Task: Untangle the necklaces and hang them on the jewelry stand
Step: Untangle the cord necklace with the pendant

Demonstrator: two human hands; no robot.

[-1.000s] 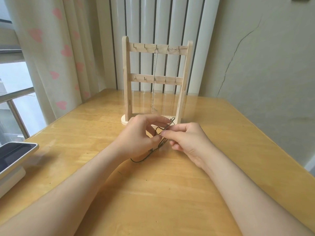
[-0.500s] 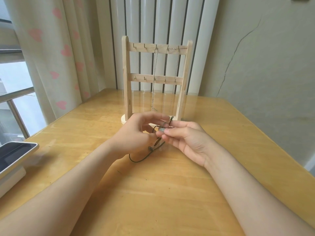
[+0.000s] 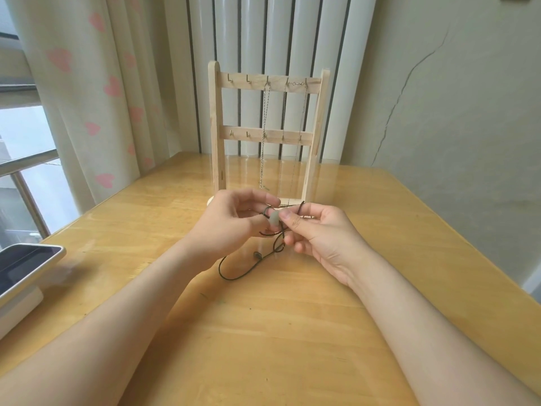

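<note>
Cord necklace (image 3: 274,219) just before jewelry stand (image 3: 217,127); tablet (image 3: 26,259) left.

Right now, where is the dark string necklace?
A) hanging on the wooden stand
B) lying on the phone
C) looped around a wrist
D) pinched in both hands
D: the left hand and the right hand both pinch the dark cord necklace in front of the jewelry stand, where only thin chains hang from the hooks.
</note>
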